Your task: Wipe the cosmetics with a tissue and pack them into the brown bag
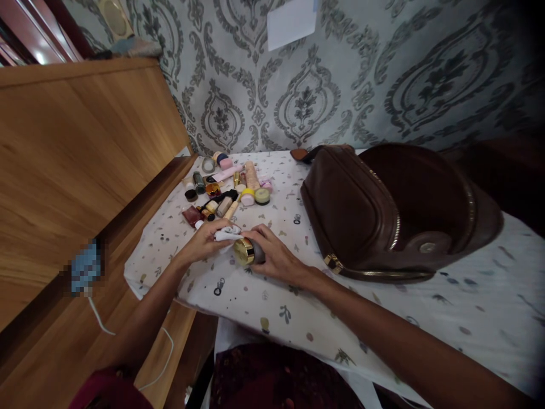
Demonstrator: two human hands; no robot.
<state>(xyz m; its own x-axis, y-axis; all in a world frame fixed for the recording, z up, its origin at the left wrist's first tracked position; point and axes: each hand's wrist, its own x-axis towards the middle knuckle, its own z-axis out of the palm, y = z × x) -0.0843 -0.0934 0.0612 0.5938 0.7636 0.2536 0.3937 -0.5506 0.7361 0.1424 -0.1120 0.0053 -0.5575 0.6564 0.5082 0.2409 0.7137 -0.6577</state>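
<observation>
Pinching a crumpled white cloth (227, 232) between thumb and fingers, the left hand (210, 238) is just left of the frame's centre. Immediately to its right is a gold-lidded jar (243, 251), tilted so that its lid faces left. The right hand (275, 253) curls round the jar's greyish body from the right. The cloth meets or nearly meets the jar's upper edge; contact is hard to tell.

For good handling, the cloth is probably best kept bunched at the fingertips, pressed lightly and evenly, with no loose end trailing. The right hand does well to grip the body, leaving the lid free, and to turn the jar a little at a time, low over the desk (272, 312), because smooth surfaces may slip.

Counting from left to right: one dark red item (192, 216), one black round cap (191, 195), one amber pot (213, 190), one pale pink tube (227, 172), one yellow-rimmed pot (247, 196), one peach tube (251, 175) and one green-topped tub (262, 196), left of upper centre. Other small containers overlap there, too crowded to count exactly. At centre are one cloth and one held jar; filling the right is one large brown bag (344, 210).
</observation>
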